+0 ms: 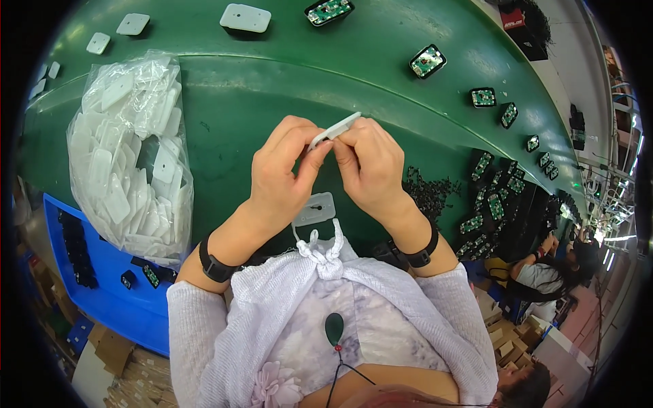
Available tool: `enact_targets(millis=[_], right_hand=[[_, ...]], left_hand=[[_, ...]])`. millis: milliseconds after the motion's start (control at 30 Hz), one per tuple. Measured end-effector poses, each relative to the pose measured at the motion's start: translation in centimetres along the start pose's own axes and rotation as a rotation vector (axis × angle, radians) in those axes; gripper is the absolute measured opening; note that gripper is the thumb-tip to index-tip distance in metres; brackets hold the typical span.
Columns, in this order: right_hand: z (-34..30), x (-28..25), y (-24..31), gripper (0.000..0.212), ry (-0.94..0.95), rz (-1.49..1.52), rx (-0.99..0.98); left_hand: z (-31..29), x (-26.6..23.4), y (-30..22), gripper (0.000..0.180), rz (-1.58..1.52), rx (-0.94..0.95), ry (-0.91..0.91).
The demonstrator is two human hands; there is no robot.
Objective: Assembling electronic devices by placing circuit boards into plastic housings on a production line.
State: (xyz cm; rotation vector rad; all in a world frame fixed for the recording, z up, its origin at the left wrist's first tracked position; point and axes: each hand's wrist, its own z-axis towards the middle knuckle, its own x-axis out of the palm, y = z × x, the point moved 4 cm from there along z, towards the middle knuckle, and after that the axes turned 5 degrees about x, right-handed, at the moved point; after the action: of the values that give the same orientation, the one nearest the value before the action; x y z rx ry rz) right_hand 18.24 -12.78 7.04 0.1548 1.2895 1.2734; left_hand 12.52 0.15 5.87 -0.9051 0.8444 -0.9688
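Between my two hands, above the green work surface, a white plastic cover (338, 129) is held tilted and seen nearly edge-on. My left hand (287, 162) pinches its lower left end between thumb and fingers. The upper right end is gripped by my right hand (371, 163), thumb underneath. Below the hands, close to my body, lies another white cover (317, 208) with a dark mark in its middle. A heap of small black parts (430, 192) is beside my right wrist. What my fingertips press on the cover's far side is hidden.
To the left lies a clear bag (129, 156) full of white covers, next to a blue tray (115, 285) with black pieces. Along the far strip stand white covers (245, 18) and black housings with circuit boards (428, 62). More boards (496, 206) are piled right. Other people (551, 265) sit further right.
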Motion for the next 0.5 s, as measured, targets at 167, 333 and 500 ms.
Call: enact_targets(millis=[167,333,500], right_hand=[[-0.4,-1.0,0.7,0.019,-0.072,-0.239,-0.187],[0.6,-2.5,-0.1,0.033,0.079,0.099,0.190],[0.8,-2.4,-1.5,0.022,0.316,0.302,0.488]], left_hand=[[-0.2,0.0,0.7,0.006,-0.347,-0.304,-0.016],[-0.2,0.1,0.7,0.009,-0.401,-0.337,0.069],[-0.4,0.1,1.0,0.008,-0.365,-0.351,0.130]])
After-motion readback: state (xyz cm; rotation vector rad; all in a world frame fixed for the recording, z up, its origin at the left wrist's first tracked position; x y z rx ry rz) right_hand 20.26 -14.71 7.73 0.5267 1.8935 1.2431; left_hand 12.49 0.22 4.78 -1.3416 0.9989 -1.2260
